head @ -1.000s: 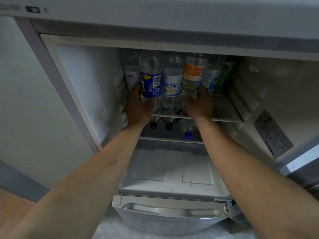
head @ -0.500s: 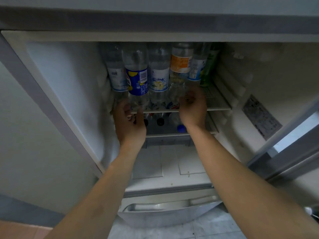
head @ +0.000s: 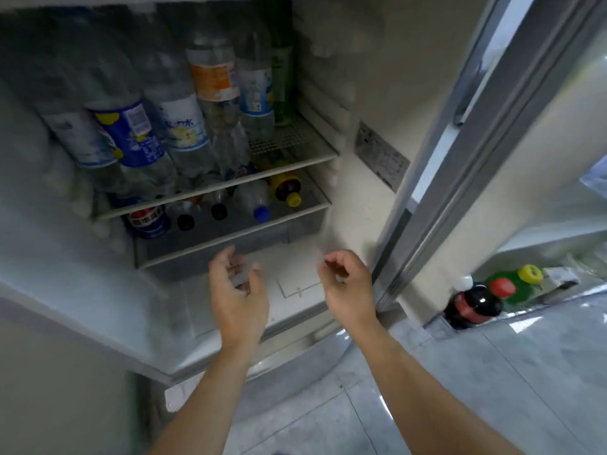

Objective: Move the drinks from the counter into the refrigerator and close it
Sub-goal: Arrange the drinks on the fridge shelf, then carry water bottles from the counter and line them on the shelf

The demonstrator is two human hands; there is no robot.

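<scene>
The refrigerator [head: 345, 205] stands open. Several clear drink bottles stand on its upper wire shelf [head: 295, 139], among them a blue-labelled bottle [head: 131, 136] and an orange-labelled bottle [head: 215, 80]. More bottles lie on the shelf below, one with a yellow cap [head: 293, 199], beside a blue can [head: 147, 220]. My left hand [head: 238, 297] and my right hand [head: 348, 287] hang in front of the lower shelf, fingers loosely curled, holding nothing and touching nothing.
The open door [head: 492, 133] swings out at the right. Its lower bin holds a dark cola bottle [head: 476, 305] and a green bottle [head: 519, 284]. A closed drawer front [head: 295, 359] sits under the compartment. Pale floor tiles [head: 492, 389] lie below.
Both hands have let go of the bottles on the upper shelf and drawn back and down. The view has swung right, bringing the door bin into sight.
</scene>
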